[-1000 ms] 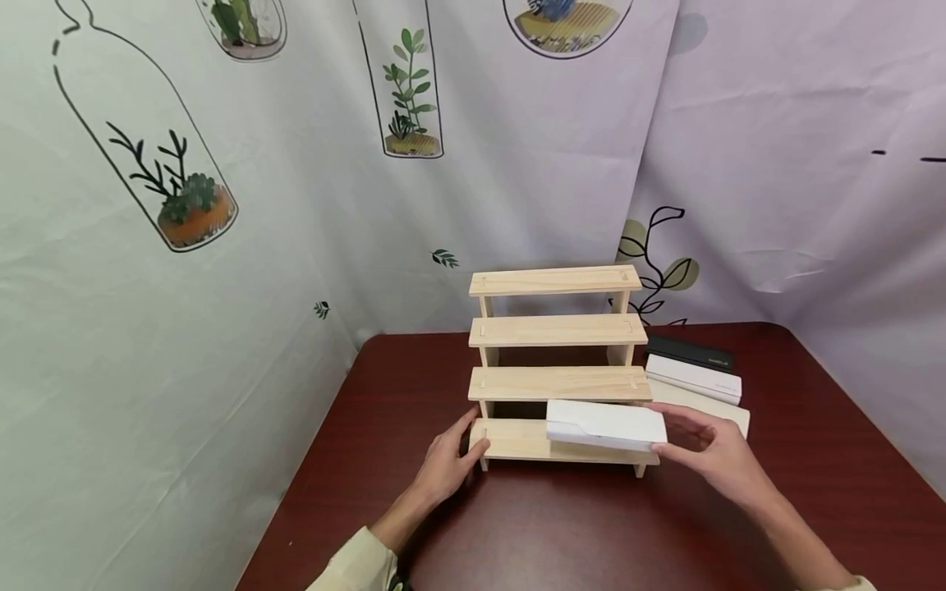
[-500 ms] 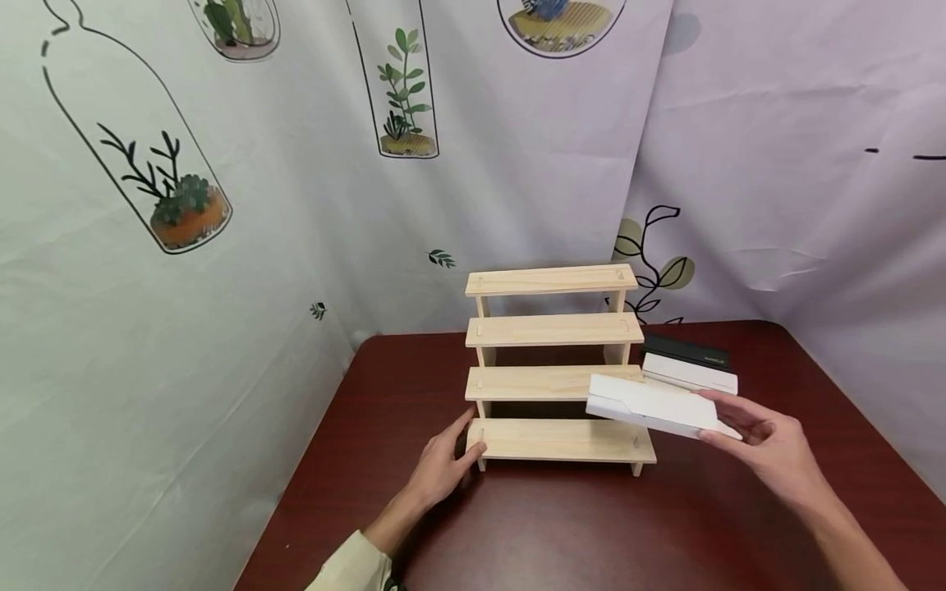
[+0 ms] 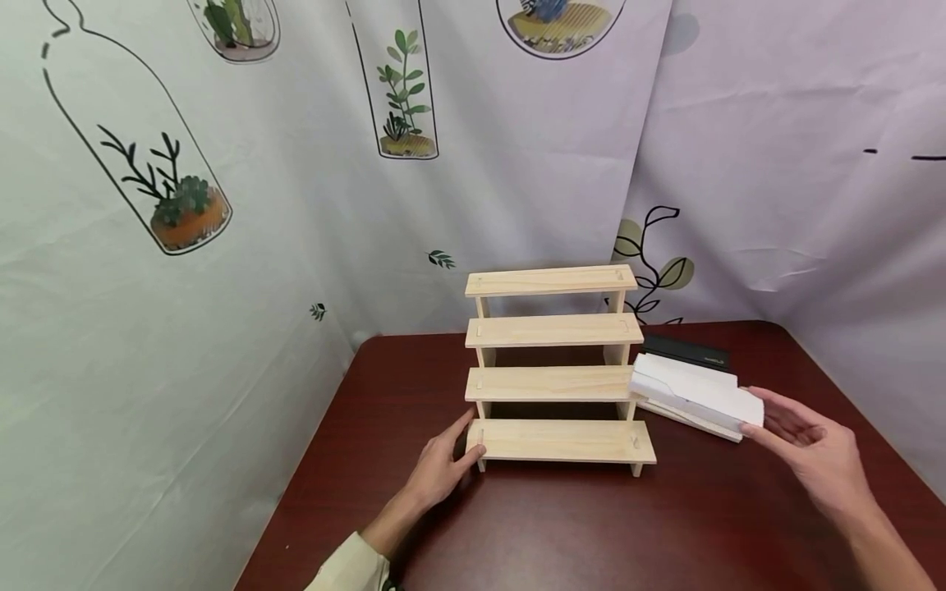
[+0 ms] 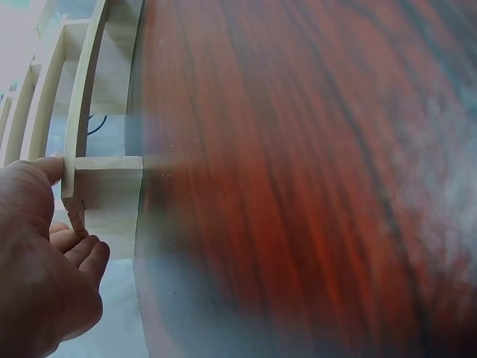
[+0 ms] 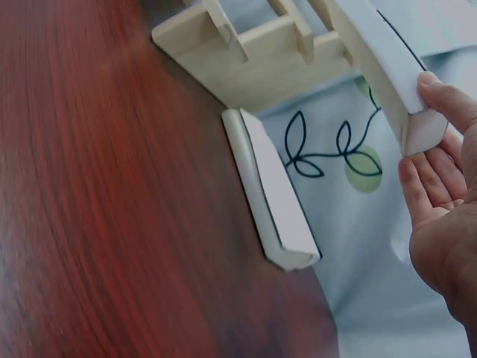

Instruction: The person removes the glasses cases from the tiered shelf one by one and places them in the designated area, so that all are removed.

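A light wooden four-step display stand (image 3: pixel 554 383) stands on the dark red table. My left hand (image 3: pixel 438 464) grips the left end of its lowest step; in the left wrist view the thumb (image 4: pixel 49 168) lies on the board and the fingers curl beneath. At the stand's right side, my right hand (image 3: pixel 809 447) pinches the right end of a long white box (image 3: pixel 695 394), thumb on one face and fingers under it. The held box (image 5: pixel 384 56) is raised, overlapping the stand's right edge and the boxes behind it in the head view.
On the table right of the stand lie a black box (image 3: pixel 687 351) at the back and a cream-white box (image 3: pixel 691 419) nearer, partly hidden by the held one. A printed cloth backdrop (image 3: pixel 532 180) hangs behind the table (image 3: pixel 576 525).
My right hand has carried the white box from over the lowest step to the right, away from it and above the other boxes. The left hand has stayed on the stand.
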`<control>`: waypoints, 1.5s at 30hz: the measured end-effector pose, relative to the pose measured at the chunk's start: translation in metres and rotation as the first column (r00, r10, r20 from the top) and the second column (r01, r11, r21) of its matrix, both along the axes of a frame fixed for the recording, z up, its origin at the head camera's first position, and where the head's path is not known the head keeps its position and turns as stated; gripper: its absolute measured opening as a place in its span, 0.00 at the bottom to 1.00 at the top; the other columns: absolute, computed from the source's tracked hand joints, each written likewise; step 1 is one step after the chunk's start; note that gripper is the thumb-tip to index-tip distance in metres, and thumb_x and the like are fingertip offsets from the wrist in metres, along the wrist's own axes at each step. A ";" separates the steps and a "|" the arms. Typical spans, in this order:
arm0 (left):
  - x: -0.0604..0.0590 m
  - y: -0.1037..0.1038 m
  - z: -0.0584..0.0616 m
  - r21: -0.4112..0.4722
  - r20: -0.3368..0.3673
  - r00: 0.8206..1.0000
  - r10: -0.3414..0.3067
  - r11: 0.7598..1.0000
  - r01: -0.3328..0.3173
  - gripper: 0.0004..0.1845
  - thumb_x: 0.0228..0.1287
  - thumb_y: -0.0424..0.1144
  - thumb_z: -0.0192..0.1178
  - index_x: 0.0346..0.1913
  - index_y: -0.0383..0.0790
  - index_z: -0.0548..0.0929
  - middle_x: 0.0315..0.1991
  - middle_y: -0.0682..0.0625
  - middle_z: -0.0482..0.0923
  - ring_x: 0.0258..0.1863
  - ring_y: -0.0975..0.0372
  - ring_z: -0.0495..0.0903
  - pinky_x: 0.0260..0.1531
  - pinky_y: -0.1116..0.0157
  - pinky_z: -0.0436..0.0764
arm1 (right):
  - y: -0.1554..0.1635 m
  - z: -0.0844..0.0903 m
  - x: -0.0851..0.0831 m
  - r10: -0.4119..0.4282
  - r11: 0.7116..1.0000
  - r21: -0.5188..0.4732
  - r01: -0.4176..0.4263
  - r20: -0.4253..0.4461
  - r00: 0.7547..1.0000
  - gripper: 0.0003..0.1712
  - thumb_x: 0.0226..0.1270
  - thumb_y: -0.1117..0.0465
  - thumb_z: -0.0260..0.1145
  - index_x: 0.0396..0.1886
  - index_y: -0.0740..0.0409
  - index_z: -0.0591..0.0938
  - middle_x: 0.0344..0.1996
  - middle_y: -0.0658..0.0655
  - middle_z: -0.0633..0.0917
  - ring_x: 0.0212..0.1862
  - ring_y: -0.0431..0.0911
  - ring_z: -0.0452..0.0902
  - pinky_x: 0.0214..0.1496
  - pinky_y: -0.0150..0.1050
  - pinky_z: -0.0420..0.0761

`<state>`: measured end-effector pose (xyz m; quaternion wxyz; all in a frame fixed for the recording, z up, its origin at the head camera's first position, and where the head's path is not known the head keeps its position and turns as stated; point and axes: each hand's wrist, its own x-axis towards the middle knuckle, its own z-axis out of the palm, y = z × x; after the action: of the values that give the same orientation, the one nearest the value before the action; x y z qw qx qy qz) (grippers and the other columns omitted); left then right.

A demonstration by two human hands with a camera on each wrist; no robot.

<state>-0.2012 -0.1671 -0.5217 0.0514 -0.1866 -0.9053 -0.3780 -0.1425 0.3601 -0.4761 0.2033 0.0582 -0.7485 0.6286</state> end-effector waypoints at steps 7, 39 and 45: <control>0.000 0.000 0.000 0.006 -0.010 1.000 -0.006 1.000 0.006 0.39 0.76 0.49 0.67 0.82 0.41 0.66 0.75 0.43 0.72 0.73 0.51 0.72 0.69 0.45 0.74 | 0.013 -0.010 0.003 -0.042 0.993 -0.111 0.042 0.003 0.999 0.35 0.62 0.80 0.76 0.69 0.70 0.79 0.53 0.37 0.90 0.52 0.28 0.85 0.49 0.21 0.80; 0.000 -0.001 -0.001 0.020 -0.011 1.000 -0.022 1.000 0.022 0.38 0.77 0.50 0.66 0.82 0.39 0.66 0.75 0.41 0.72 0.73 0.49 0.73 0.67 0.44 0.75 | 0.019 -0.058 -0.003 -0.107 0.989 0.123 0.085 0.185 0.977 0.34 0.66 0.67 0.80 0.71 0.64 0.81 0.49 0.24 0.84 0.50 0.18 0.80 0.45 0.18 0.79; 0.000 0.000 -0.001 0.013 0.007 1.000 -0.009 1.000 0.008 0.38 0.77 0.49 0.67 0.82 0.40 0.66 0.76 0.42 0.71 0.74 0.50 0.71 0.69 0.45 0.74 | 0.021 -0.062 -0.003 -0.102 0.982 0.177 0.067 0.203 0.974 0.33 0.66 0.64 0.80 0.69 0.65 0.82 0.48 0.23 0.82 0.49 0.16 0.78 0.45 0.18 0.79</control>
<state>-0.2014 -0.1676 -0.5227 0.0480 -0.1888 -0.9022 -0.3848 -0.1456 0.3806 -0.5383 0.1437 -0.0239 -0.8181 0.5563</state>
